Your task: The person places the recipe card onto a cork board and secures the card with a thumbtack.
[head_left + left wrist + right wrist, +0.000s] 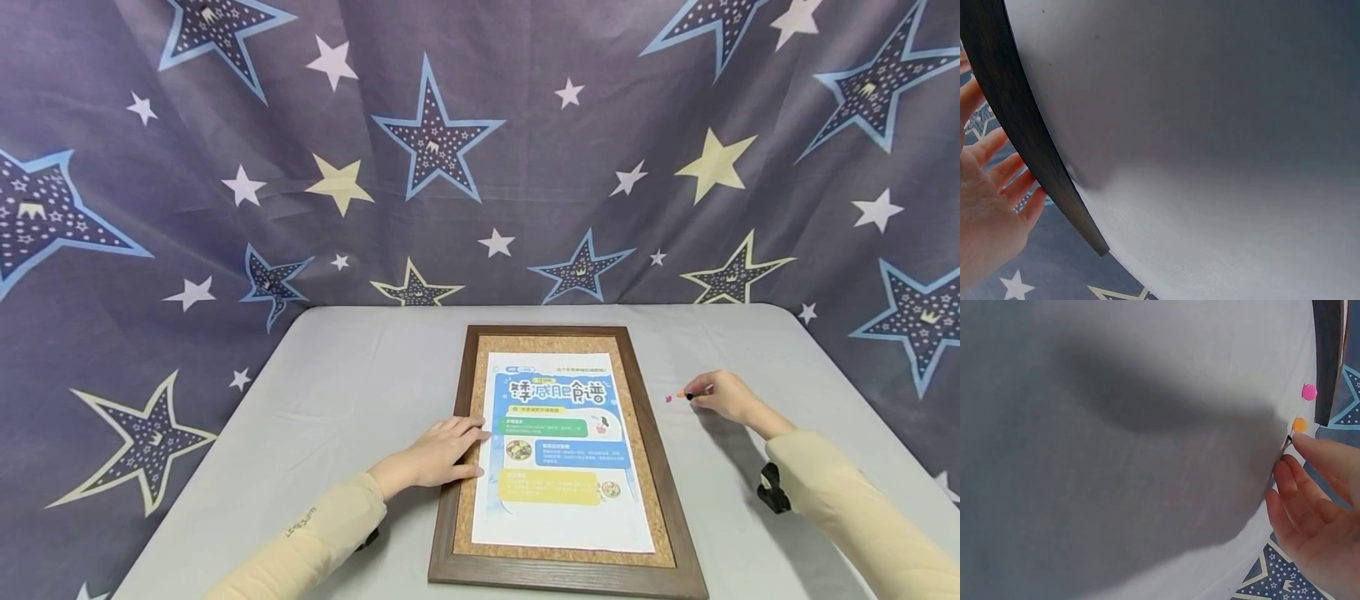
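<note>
A cork board (555, 562) in a dark brown wooden frame (455, 508) lies on the table, with a printed sheet (562, 525) over its cork. My left hand (437, 454) rests on the frame's left side, fingers extended across it to the sheet's left edge. In the left wrist view, the frame (1029, 119) partly covers that hand (988, 206). Right of the board, my right hand (723, 396) pinches a small black pushpin (1289, 440) between thumb and fingertips. Just beside those fingertips are an orange pushpin (1299, 425) and a pink pushpin (1309, 392).
The table (360, 375) has a light grey cover. Behind it hangs a dark curtain (480, 100) printed with stars. A black wrist device (772, 489) sits under the right sleeve (832, 492).
</note>
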`<state>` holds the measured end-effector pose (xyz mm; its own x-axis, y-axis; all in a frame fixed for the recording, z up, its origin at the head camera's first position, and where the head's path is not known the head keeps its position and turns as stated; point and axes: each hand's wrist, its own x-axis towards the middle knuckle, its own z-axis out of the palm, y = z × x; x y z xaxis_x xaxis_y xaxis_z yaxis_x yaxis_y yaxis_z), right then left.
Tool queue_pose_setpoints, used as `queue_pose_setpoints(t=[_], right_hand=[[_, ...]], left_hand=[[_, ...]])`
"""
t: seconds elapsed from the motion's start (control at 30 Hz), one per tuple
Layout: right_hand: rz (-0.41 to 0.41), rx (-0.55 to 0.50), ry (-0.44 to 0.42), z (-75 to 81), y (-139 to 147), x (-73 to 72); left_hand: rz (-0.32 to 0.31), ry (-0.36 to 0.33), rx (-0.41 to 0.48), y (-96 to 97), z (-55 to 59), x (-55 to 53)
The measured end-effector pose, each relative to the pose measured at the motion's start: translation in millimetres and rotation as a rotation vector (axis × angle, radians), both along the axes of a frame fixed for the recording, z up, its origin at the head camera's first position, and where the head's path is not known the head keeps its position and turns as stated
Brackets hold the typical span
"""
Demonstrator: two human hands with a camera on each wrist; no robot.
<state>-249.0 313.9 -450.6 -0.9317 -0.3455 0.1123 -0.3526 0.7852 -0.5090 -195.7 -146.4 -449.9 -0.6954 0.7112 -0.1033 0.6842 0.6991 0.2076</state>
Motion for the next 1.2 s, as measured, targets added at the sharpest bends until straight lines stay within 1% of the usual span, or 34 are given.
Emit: queue_pose_setpoints(t=[0.33, 0.63, 1.2], right_hand=[[-0.022, 0.025, -0.006, -3.2, 1.9, -3.9], [-0.022, 0.02, 0.011, -3.7, 1.8, -3.3], [-0.043, 0.019, -0.01, -4.4, 0.5, -4.2]], left_hand=[[-0.002, -0.001, -0.001, 0.4, 0.8, 0.4], [-0.003, 0.0, -0.006, 0.4, 1.3, 0.8], [-0.005, 0.005, -0.018, 0.3, 1.1, 0.0]])
